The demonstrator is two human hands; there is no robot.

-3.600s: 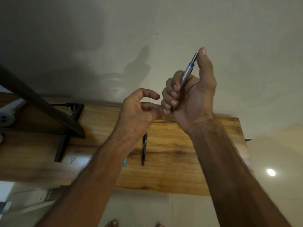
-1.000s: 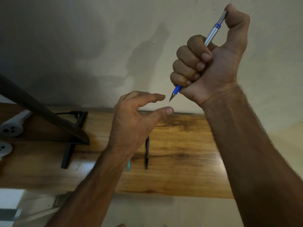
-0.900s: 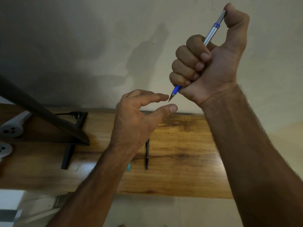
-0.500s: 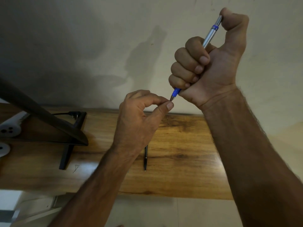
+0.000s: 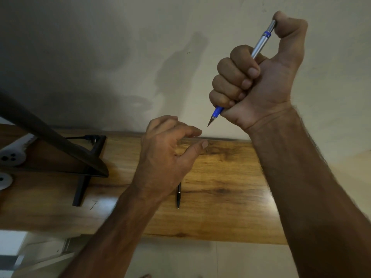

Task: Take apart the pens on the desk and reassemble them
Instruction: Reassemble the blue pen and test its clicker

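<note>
My right hand (image 5: 261, 77) grips a silver pen with blue trim (image 5: 261, 44) in a fist, raised in front of the wall, tip pointing down-left and thumb over its top button. My left hand (image 5: 166, 155) hovers below the tip with fingers loosely curved, thumb and forefinger apart, holding nothing visible. A black pen (image 5: 178, 195) lies on the wooden desk (image 5: 224, 187), partly hidden by my left wrist.
A dark monitor edge and its black stand (image 5: 80, 189) occupy the desk's left side, with a cable plug (image 5: 90, 137) behind. A white power strip (image 5: 12, 155) lies at the far left. The desk ends at the wall behind and floor in front.
My left hand's thumb and forefinger were at the pen tip half a second ago; they have now opened and dropped slightly away from it. The right hand keeps its grip on the pen.
</note>
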